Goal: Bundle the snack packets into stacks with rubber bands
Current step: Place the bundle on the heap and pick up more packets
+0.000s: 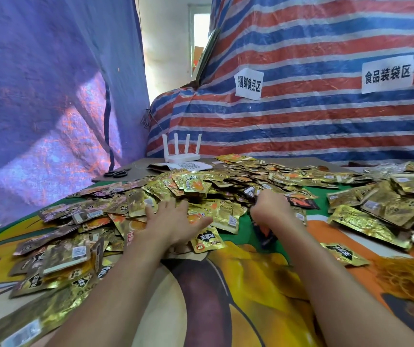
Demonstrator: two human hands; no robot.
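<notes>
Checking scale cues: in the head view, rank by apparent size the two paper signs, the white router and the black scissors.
1. Paper sign at picture right.
2. Other paper sign and white router: alike, not ranked.
3. Black scissors.

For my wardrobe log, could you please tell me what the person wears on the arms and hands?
The left hand and right hand are bare: no gloves, rings, watch or wristbands in view. No sleeves show up to the picture's edge.
</notes>
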